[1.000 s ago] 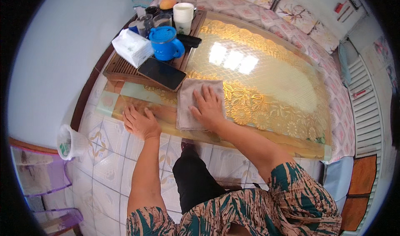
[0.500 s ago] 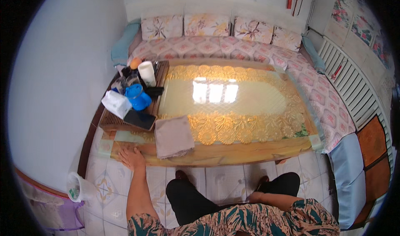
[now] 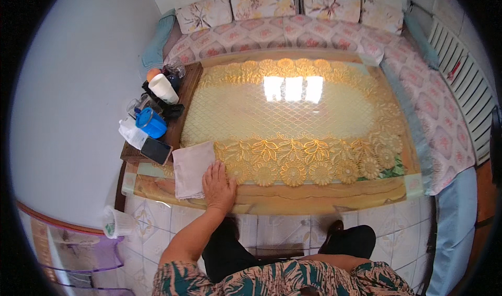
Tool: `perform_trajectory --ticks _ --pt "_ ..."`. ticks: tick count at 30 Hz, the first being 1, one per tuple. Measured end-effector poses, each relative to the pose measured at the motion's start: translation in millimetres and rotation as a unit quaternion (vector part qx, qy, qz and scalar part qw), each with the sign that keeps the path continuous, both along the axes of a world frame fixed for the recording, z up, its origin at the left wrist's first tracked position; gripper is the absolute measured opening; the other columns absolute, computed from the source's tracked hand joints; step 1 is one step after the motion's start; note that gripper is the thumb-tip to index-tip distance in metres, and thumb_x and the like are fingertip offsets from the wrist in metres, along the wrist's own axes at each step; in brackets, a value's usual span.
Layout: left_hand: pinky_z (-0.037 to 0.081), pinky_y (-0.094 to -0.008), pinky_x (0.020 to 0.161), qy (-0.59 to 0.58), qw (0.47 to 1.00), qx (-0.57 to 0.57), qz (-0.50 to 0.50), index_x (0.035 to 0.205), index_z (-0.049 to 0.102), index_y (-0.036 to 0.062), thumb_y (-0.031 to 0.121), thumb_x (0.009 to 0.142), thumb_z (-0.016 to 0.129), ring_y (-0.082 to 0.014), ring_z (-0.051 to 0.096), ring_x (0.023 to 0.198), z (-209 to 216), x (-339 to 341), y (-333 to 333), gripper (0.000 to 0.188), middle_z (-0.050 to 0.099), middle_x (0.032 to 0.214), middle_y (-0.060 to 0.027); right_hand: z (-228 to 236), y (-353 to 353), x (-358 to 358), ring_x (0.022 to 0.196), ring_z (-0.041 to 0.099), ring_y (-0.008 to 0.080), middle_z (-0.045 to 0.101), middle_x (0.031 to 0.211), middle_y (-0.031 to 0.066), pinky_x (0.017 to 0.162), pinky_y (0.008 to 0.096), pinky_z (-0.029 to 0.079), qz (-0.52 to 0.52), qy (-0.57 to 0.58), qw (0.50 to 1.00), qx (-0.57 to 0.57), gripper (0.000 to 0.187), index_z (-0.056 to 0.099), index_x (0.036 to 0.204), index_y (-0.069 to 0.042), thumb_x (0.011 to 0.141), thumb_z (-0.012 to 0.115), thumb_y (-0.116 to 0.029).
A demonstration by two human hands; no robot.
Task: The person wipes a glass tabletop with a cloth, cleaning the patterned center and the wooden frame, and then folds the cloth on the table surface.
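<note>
My left hand [image 3: 218, 187] lies flat near the front edge of the table [image 3: 314, 194], fingers stretched forward. Its fingertips rest at the right edge of a folded pinkish-beige cloth [image 3: 191, 165], partly over it. Under the table's clear cover spreads a gold floral lace tablecloth [image 3: 282, 160]. My right forearm [image 3: 332, 261] is low across my lap; the fingers of that hand do not show.
At the table's left, a dark wooden tray [image 3: 180, 107] carries a blue jug [image 3: 150, 122], a white paper cup [image 3: 163, 89], a tissue pack [image 3: 132, 134] and a phone [image 3: 156, 150]. A patterned sofa [image 3: 251, 40] borders the far and right sides. A white bin [image 3: 119, 223] stands lower left.
My left hand has moved right along the table's front, from left of the cloth to its right edge. The view has shifted. My right hand, partly seen before, is now hidden.
</note>
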State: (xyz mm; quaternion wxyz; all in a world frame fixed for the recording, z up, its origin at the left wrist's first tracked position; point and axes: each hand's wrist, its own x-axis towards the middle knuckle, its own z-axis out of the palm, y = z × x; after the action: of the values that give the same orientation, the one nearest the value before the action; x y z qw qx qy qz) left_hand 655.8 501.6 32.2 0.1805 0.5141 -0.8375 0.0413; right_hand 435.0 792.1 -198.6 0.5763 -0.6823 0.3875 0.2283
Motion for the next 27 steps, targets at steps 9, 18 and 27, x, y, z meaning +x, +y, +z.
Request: perform_trajectory --ticks 9,18,27 --pt "0.018 -0.05 0.113 -0.056 0.993 0.102 0.014 0.139 0.037 0.0016 0.025 0.086 0.053 -0.0391 0.028 0.136 30 -13 11 0.06 0.034 0.148 -0.0176 -16 -30 4 0.106 0.06 0.0346 0.063 0.117 0.0163 0.09 0.0439 0.047 0.056 -0.08 0.991 0.088 0.039 0.066 0.116 -0.011 0.092 0.048 -0.037" --pt "0.022 -0.0509 0.111 -0.028 0.998 0.059 0.002 0.136 0.041 0.0027 0.026 0.084 0.056 -0.0387 0.033 0.133 25 -7 6 0.059 0.041 0.143 -0.0176 -5 -32 14 0.105 0.061 0.035 0.064 0.116 0.0164 0.089 0.0442 0.048 0.064 -0.067 0.991 0.095 0.038 0.066 0.115 -0.01 0.092 0.048 -0.036" --pt "0.024 -0.0481 0.111 0.021 1.0 0.012 0.007 0.135 0.043 0.0028 0.029 0.082 0.059 -0.0344 0.034 0.134 6 -9 -1 0.061 0.043 0.14 -0.0164 42 -48 12 0.104 0.061 0.0354 0.064 0.115 0.0165 0.089 0.0444 0.048 -0.028 0.038 0.999 -0.027 0.037 0.066 0.114 -0.01 0.093 0.048 -0.034"
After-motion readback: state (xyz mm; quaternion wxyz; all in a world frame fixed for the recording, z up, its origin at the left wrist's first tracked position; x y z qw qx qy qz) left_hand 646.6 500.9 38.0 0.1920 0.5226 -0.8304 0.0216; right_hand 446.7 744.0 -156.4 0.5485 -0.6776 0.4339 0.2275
